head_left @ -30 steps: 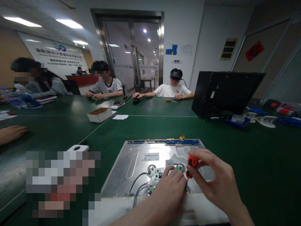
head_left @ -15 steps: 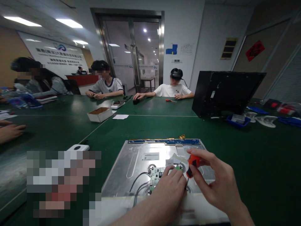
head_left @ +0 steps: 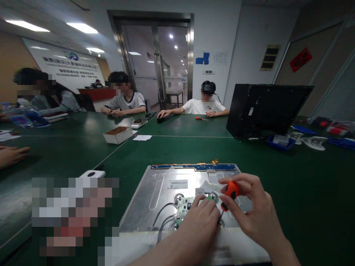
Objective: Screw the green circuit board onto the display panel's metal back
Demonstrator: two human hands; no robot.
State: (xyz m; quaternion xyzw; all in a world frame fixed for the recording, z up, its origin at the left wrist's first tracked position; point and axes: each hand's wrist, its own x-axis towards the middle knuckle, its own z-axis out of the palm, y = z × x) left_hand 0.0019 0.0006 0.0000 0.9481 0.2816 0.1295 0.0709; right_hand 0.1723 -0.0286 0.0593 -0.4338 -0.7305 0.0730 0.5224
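Observation:
A metal panel, perhaps the back of a display, lies in front of me with a blue circuit strip along its far edge. My left hand rests over a small green circuit board on the panel. Its fingers curl down and their tips are partly hidden, so what they grip cannot be made out. Between thumb and fingers, my right hand holds an orange and black screwdriver. The screwdriver leans, its shaft running down beside my left fingers; its tip is hidden. Dark cables run from the board.
A black monitor stands at the right, near a blue tray. A cardboard box and a white paper lie further off on the green table. Several people sit around it. Another screwdriver lies at the far side.
The screwdriver's handle has tipped slightly to the right and turned in my right hand, whose fingers have shifted. My left hand stays put.

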